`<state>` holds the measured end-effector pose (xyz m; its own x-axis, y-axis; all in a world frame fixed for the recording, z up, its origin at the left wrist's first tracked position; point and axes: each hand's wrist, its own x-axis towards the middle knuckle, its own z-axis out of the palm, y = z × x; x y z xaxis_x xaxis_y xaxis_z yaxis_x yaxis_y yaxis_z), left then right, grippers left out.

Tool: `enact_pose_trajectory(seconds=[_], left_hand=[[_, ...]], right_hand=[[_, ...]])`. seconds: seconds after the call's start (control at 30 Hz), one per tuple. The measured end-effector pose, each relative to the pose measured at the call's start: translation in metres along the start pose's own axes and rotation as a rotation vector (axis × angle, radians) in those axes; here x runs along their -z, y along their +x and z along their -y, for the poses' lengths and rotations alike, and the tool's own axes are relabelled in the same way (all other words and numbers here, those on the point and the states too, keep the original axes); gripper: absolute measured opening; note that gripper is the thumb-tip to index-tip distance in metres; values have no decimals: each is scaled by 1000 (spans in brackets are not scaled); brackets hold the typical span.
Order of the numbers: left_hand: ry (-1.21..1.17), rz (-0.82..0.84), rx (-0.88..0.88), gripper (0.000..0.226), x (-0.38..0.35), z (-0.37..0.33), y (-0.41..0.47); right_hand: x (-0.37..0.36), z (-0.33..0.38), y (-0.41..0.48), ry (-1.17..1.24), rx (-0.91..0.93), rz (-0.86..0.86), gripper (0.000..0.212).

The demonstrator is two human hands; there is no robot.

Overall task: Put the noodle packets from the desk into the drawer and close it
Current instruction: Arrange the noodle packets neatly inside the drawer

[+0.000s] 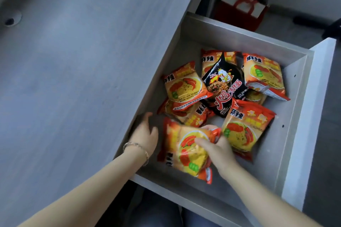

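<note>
The grey drawer [238,33] stands pulled out beside the desk [83,79]. Several orange-and-yellow noodle packets lie inside it, with one black packet [224,86] among them. My right hand [216,148] is shut on the top edge of an orange packet [186,151] at the drawer's near corner, low over the bottom. My left hand [144,134], with a bracelet on the wrist, rests with fingers spread against the drawer's left wall under the desk edge, holding nothing. No packets show on the visible desk surface.
A red-and-white gift bag [243,9] stands on the floor beyond the drawer. A cable hole [10,21] sits in the desk at far left. The drawer front panel [313,116] is at the right. A dark object [332,29] lies at the far right edge.
</note>
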<state>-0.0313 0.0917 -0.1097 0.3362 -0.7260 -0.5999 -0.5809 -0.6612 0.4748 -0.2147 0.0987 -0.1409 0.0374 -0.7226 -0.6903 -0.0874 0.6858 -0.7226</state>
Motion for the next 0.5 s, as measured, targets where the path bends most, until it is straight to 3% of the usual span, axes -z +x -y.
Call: enact_pose_trajectory(seconds=[0.1,0.17,0.27,0.4,0.5], left_hand=[[153,106,19,57,-1,20,-3],[244,112,-53,59,-4,31,-2],[379,91,-184,63,-7,41,1],[718,266,-328,70,-10,44,6],[872,286,-345,66,-13,44,10]], right_hand=[[-37,-21,15,40,-190,134,19],[-56,-32,24,-160,-157,136,15],[-72,-37,29,-472,-65,66,32],[-72,-33,31,-521,-9,131,40],[-59,-31,35,-538,-74,226,57]])
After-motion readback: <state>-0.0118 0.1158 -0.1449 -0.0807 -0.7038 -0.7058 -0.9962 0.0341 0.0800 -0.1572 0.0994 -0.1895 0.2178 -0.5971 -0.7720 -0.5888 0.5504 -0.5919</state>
